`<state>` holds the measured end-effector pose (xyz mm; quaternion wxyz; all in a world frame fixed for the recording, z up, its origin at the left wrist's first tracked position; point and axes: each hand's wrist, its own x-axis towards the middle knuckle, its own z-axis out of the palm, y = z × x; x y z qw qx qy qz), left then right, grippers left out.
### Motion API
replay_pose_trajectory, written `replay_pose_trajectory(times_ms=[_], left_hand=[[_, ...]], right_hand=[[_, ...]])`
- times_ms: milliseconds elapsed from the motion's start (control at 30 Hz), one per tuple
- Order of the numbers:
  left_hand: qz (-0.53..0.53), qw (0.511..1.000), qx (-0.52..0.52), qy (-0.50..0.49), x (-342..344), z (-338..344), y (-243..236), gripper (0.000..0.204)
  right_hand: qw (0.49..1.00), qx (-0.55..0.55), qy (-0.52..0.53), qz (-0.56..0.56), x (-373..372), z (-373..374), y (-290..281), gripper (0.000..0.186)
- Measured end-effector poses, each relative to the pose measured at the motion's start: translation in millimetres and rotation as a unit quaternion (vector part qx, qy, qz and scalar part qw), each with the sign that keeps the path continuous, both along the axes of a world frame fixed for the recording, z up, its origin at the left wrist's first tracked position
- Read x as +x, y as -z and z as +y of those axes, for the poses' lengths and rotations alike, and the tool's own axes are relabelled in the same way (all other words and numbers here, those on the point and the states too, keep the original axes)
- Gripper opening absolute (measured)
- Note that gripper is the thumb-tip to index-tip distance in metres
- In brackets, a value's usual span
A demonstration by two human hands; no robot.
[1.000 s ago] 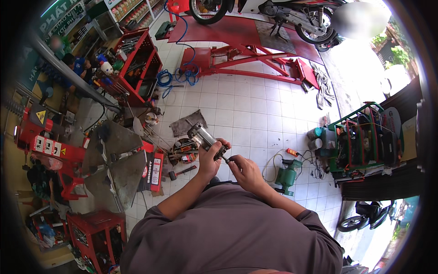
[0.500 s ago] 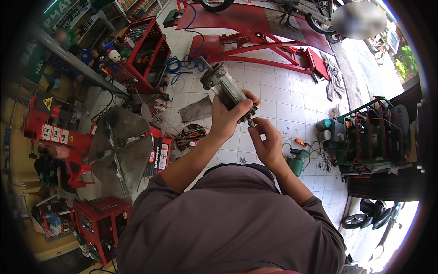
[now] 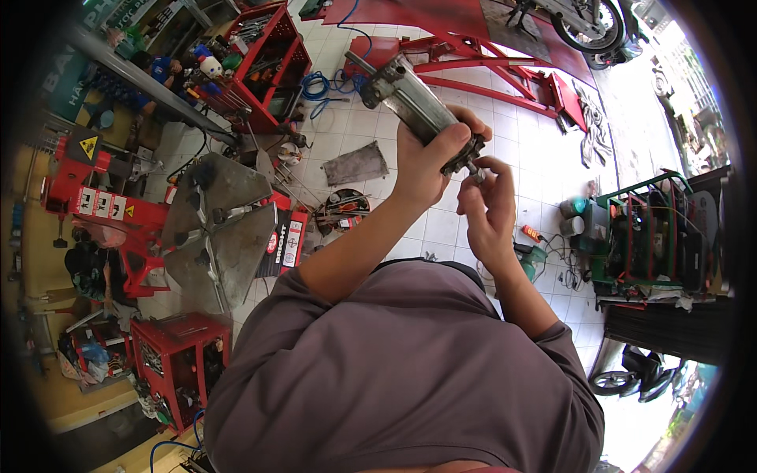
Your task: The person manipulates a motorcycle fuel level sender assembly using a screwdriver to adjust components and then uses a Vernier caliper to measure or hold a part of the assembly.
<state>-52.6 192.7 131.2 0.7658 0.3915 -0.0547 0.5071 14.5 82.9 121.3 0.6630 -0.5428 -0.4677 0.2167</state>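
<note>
A grey metal pneumatic cylinder [image 3: 410, 93] is held up in front of me, tilted, with its rod pointing to the far left. My left hand [image 3: 426, 162] wraps around the lower part of its body, thumb on top. At the near end, a small metal fitting [image 3: 477, 178] sticks out of the dark end cap. The fingertips of my right hand [image 3: 490, 213] pinch this fitting. Part of the cylinder's body is hidden behind my left fingers.
To the left stands a red tyre changer with a grey turntable [image 3: 252, 193]. Beyond are a red tool cart [image 3: 272, 59], a blue hose [image 3: 315, 85] and a red motorcycle lift [image 3: 473, 67]. A tool tray [image 3: 344, 203] and metal plate [image 3: 355, 164] lie on the floor. A green rack [image 3: 643, 236] stands right.
Both hands and the cylinder have shifted right and slightly up in the picture. My right fingers have changed position around the fitting. The view has turned a little.
</note>
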Motion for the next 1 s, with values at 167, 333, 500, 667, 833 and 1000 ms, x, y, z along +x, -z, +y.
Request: replay_pose_trajectory(times_ms=[167, 333, 500, 667, 833, 1000], left_hand=[[-0.066, 0.997, -0.005, 0.038, 2.8, 1.6, -2.1, 0.029], [-0.113, 0.989, -0.086, 0.052, 5.1, -3.2, -11.7, 0.042], [-0.061, 0.997, -0.03, 0.023, -1.6, -0.6, -10.6, 0.039], [-0.075, 0.996, -0.023, 0.033, -6.0, 1.7, -8.0, 0.04], [-0.081, 0.996, -0.021, 0.025, -12.1, 1.3, -10.8, 0.041], [-0.09, 0.996, -0.019, 0.02, -16.1, 2.3, -11.4, 0.039]], right_hand=[[0.983, -0.017, 0.054, -0.176, 8.7, -0.9, -4.1, 0.019], [0.99, 0.024, 0.054, -0.131, 7.9, -0.2, -24.6, 0.025], [0.93, 0.028, 0.096, -0.353, 15.5, 2.5, -29.8, 0.021], [0.942, 0.041, 0.078, -0.323, 7.4, 2.9, -36.5, 0.017], [0.913, 0.031, 0.068, -0.401, 12.1, 4.4, -36.7, 0.024], [0.959, 0.052, 0.063, -0.273, -4.5, 5.6, -42.6, 0.01]])
